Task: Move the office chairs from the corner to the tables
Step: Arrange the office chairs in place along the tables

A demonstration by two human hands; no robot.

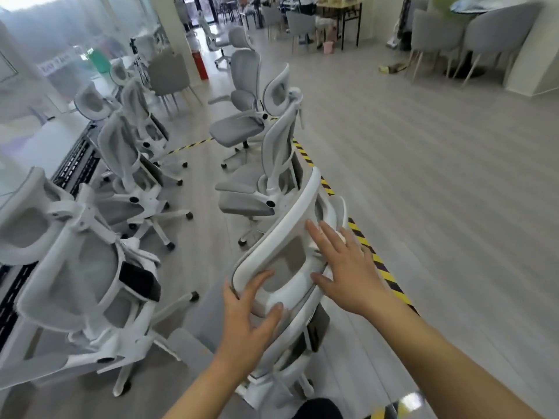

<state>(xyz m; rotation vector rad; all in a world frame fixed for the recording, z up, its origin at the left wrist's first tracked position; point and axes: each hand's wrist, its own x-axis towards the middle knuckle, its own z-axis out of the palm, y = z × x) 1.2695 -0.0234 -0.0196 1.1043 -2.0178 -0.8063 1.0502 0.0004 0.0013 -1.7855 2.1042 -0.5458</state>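
Reaching at the headrest [284,261] of the nearest office chair [290,313] with both hands — judged as setting up a grip to roll it out. The chair stands at the near end of a row just inside the yellow-black floor tape [375,258], back toward the camera, so the headrest is the highest and closest handle; makes sense both hands go there. The left hand [248,322] is on the lower left of the headrest frame, fingers spread and only slightly bent, fingertips and thumb touching the white rim, not yet wrapped round it. The right hand [344,267] lies flat over the right side of the headrest, fingers straight and splayed, resting on or just above the frame — contact hard to confirm because of motion blur. Neither hand grasps anything firmly.

More chairs of the same kind stand ahead in the row [272,164] and another line faces the white tables [45,140] along the left glass wall, tucked close to the table edge. Open wood floor [438,176] to the right of the tape gives a free path for wheeling.
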